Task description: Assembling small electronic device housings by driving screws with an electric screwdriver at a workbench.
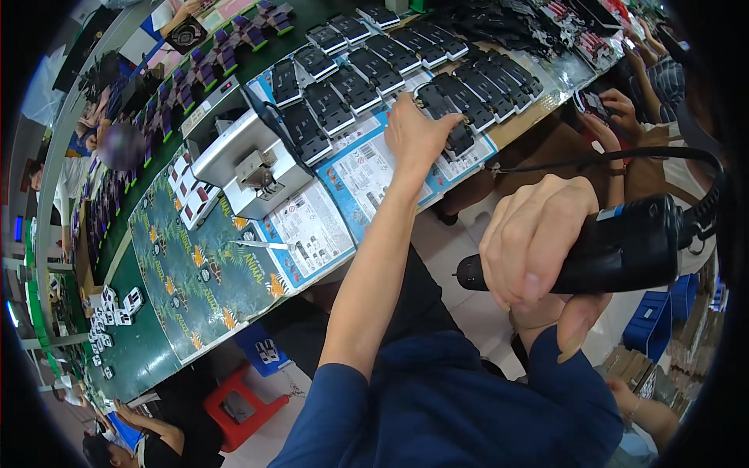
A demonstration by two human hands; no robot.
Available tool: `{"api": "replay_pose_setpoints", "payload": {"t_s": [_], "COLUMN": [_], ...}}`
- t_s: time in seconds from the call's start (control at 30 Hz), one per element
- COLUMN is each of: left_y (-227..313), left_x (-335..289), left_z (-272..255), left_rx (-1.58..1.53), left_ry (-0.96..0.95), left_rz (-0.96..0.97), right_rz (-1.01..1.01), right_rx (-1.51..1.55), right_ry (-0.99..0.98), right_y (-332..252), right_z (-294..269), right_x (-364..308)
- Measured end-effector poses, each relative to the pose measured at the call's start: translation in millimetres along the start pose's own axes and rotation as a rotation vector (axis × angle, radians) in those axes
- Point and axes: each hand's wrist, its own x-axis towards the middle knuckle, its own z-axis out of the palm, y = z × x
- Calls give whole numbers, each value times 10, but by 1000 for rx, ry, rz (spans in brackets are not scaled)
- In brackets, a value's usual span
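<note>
Long green tabletop [148, 343] running toward eleven o'clock, rows of black rectangular plastic units [367, 74] at twelve o'clock, left hand [417, 132] pressing on one, right hand [538, 242] clamped around black corded power screwdriver [624, 246] at three o'clock, red plastic stool [238, 405] on pale floor at seven.

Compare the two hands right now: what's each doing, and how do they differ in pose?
The left hand is stretched out to the bench, resting on a black module; the right hand is pulled in near the body. The left hand lies flat with fingers spread; the right hand is closed in a fist-like grip around a black power screwdriver. Both are bare.
</note>
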Motion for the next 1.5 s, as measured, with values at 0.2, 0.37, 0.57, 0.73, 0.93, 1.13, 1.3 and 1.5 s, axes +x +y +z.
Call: {"api": "replay_pose_setpoints", "payload": {"t_s": [0.2,0.37,0.57,0.73,0.93,1.13,1.3,1.5], "left_y": [-299,-663,-1159,-1201,-1214,-1190,-1146,-1163], "left_x": [-469,-1282,-1793,-1785,-1751,-1752,-1773,-1762], "left_z": [-197,-1337,-2020,-2103,-2140,-2154,-2141,-2127], "left_rx": [-630,-1142,-1158,-1229,-1206,-1201,-1134,-1113], "left_ry": [108,209,281,244,225,213,184,178], "left_rz": [44,-180,-325,-288,-363,-356,-334,-309], "right_rz": [-220,-319,-197,-427,-58,15,-38,-149], "right_rx": [10,-125,-225,-468,-519,-606,-294,-60], "right_ry": [114,242,620,422,506,342,356,377], "right_y": [250,652,1432,1804,1753,1779,1616,1690], "right_z": [91,193,567,469,589,435,525,883], "right_x": [198,695,1713,2001,2034,2009,1579,1533]}}
